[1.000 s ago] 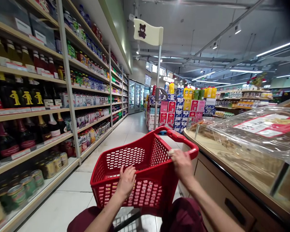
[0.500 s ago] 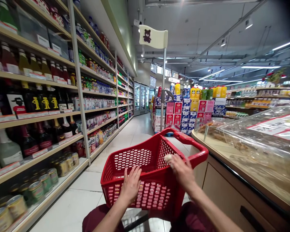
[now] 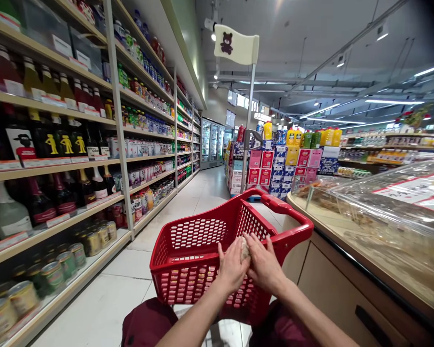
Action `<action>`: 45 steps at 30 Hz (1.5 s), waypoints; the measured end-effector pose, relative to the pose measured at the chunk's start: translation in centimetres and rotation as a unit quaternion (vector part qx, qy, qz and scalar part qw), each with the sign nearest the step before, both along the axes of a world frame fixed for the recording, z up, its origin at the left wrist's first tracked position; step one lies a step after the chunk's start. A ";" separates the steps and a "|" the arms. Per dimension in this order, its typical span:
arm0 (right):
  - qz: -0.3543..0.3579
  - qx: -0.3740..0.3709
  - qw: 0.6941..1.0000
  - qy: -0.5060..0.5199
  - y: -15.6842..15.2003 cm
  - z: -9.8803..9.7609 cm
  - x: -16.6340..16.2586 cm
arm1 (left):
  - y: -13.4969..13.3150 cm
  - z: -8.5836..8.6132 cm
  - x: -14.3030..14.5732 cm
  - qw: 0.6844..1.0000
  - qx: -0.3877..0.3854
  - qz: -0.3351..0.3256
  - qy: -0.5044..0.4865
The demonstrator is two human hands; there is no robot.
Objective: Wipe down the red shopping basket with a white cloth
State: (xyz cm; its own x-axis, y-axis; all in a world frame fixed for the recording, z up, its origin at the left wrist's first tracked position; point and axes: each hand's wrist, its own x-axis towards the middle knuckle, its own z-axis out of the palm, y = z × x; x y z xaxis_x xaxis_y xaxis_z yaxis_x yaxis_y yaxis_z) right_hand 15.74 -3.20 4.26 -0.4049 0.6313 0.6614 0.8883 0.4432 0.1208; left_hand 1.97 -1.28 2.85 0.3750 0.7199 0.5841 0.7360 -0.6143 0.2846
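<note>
A small off-white wad that looks like crumpled tissue [image 3: 244, 247] is pressed between my two hands. My left hand [image 3: 232, 264] cups it from the left, with its thumb raised. On the other side my right hand [image 3: 263, 265] wraps over it, fingertips meeting those of the left. Both hands are above the near rim of a red plastic shopping cart [image 3: 188, 262] with perforated walls. The cart's handle [image 3: 291, 217] is beyond my right hand, on the right. Whether either hand touches the rim is hard to tell.
Shelves of bottles and cans [image 3: 63, 176] run along the left. A wooden counter [image 3: 332, 274] with clear plastic covers [image 3: 394, 193] stands close on the right. Ahead are stacked drink cartons [image 3: 267, 168] and a bear flag [image 3: 236, 44] on a pole. Tiled floor [image 3: 195, 195] stretches between.
My left hand has moved right, off its place on the cart's near rim, to meet my right hand. The right hand has come slightly left and lower, and both now enclose the wad.
</note>
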 end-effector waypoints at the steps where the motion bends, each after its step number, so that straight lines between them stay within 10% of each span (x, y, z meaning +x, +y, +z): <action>1: -0.007 0.003 1.000 0.002 -0.2 0.3 1.0 | 0.2 0.4 1.1 1.000 -0.010 -0.006 -0.009; 5: -0.031 0.036 0.999 0.019 -0.2 0.8 3.1 | 0.9 0.7 1.4 0.999 0.018 -0.014 -0.031; 12: -0.092 0.071 0.992 0.050 -0.1 -0.5 3.8 | -0.4 -1.3 -10.0 0.994 0.070 0.078 -0.026; 20: -0.027 0.049 0.997 0.057 0.4 -1.1 0.5 | 0.6 -0.8 -1.6 0.995 0.096 0.012 -0.017; 27: -0.035 0.037 0.995 0.087 0.2 -1.4 0.0 | -2.3 -2.0 -15.1 0.983 0.095 0.153 0.029; 34: -0.032 0.069 0.994 0.077 0.4 -1.9 -1.0 | 0.4 -2.6 -4.9 0.991 0.113 0.066 0.013; 41: -0.042 0.064 0.993 0.094 0.3 -2.1 -1.5 | -2.2 -3.5 -16.5 0.972 0.172 0.158 0.002; 45: -0.069 0.060 0.990 0.109 0.3 -1.9 -2.2 | -1.0 -3.3 -12.2 0.973 0.179 0.142 -0.025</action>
